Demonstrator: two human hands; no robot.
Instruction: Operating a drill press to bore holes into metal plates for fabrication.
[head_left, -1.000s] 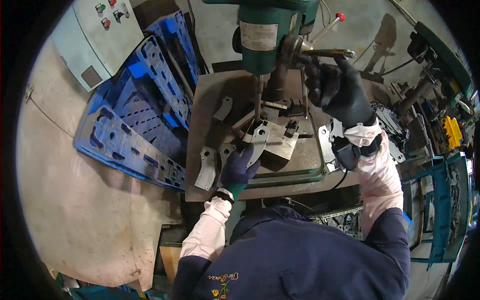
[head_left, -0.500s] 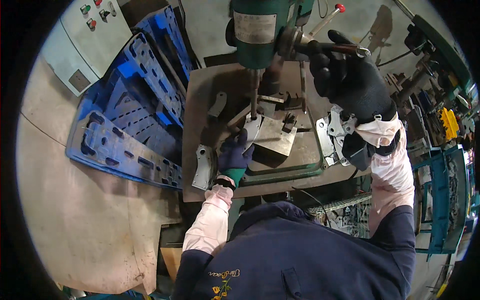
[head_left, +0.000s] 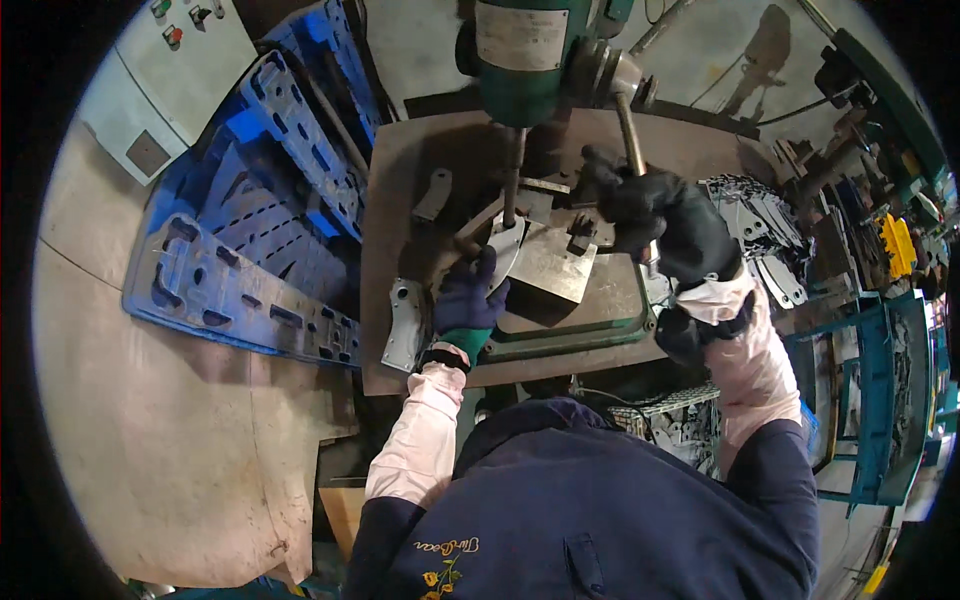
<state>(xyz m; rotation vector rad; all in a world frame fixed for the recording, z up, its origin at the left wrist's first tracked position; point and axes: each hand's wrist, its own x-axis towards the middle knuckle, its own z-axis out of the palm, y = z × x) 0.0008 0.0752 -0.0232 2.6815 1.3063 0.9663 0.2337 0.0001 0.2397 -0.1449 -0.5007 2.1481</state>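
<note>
- While the left hand [head_left: 466,300], in a purple glove with a green cuff, sits at the lower end of a curved metal plate [head_left: 506,250], its fingers are closed on that end; the undersides of the fingers are hidden.
- Plate position: under the spindle [head_left: 515,178] of a green drill press [head_left: 518,65], along the left side of a pale metal block [head_left: 552,262]; the spindle's lower tip meets the plate's upper end in view; whether they touch, cannot tell.
- Right hand [head_left: 662,222], black glove: fingers curled around a metal lever [head_left: 628,128]; the lever slopes down from the hub [head_left: 612,75] on the press's right side; its end shows below the grip.
- Block stands within a green base frame [head_left: 570,346] on a brown worktable [head_left: 415,150].
- Loose plates on the table: one pale plate [head_left: 405,325] just left of the left hand; a second, duller plate [head_left: 433,195] farther up, apart from it; a heap of plates [head_left: 755,222] beyond the right hand.
- Surroundings: blue pallets [head_left: 245,290] to the left of the table; grey control box [head_left: 165,85] at upper left; wire basket [head_left: 680,430] holding metal pieces below the table's near edge.
</note>
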